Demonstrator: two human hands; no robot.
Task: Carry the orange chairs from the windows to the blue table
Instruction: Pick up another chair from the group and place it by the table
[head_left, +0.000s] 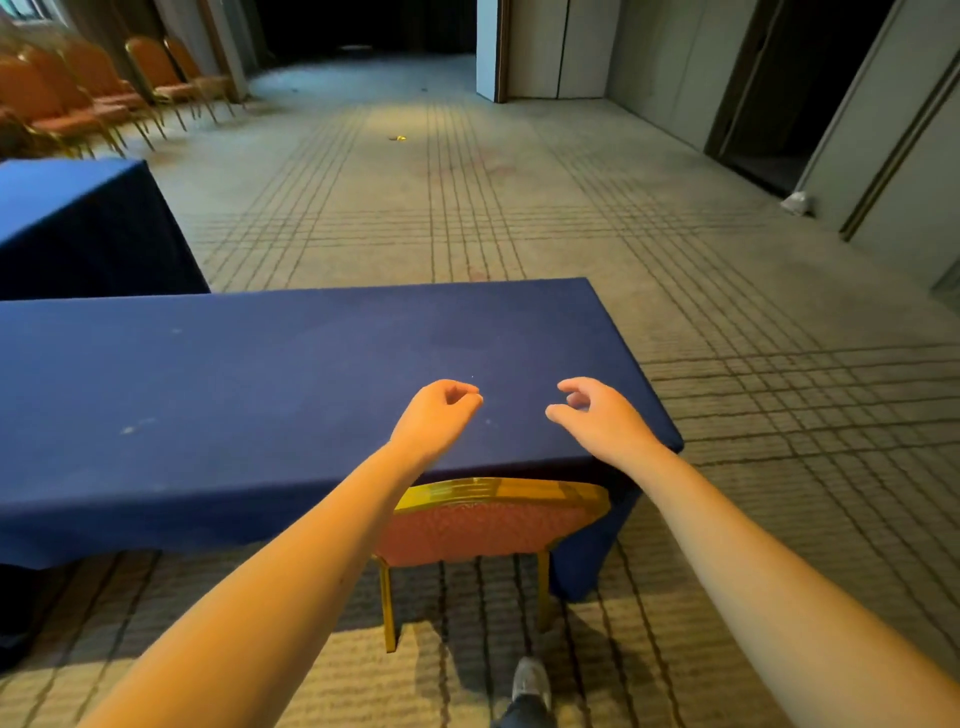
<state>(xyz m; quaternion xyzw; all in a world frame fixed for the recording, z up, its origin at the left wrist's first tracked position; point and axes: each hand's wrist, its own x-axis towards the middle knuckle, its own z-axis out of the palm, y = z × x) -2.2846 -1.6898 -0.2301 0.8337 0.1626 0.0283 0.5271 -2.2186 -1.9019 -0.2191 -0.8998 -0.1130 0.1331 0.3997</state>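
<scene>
An orange chair (483, 525) with a gold frame stands pushed in at the near side of the blue table (234, 395), close to its right end. Only the chair's back and two rear legs show; the seat is hidden under the cloth. My left hand (441, 410) hovers above the table top with loosely curled fingers and holds nothing. My right hand (597, 410) hovers beside it, also loosely curled and empty. Neither hand touches the chair. Several more orange chairs (98, 88) stand in a row at the far left.
A second blue-draped table (78, 223) stands at the left behind the first. Patterned carpet (467, 197) stretches ahead to a dark doorway. Wall panels and a dark opening (779, 104) line the right side. My shoe (530, 686) is just behind the chair.
</scene>
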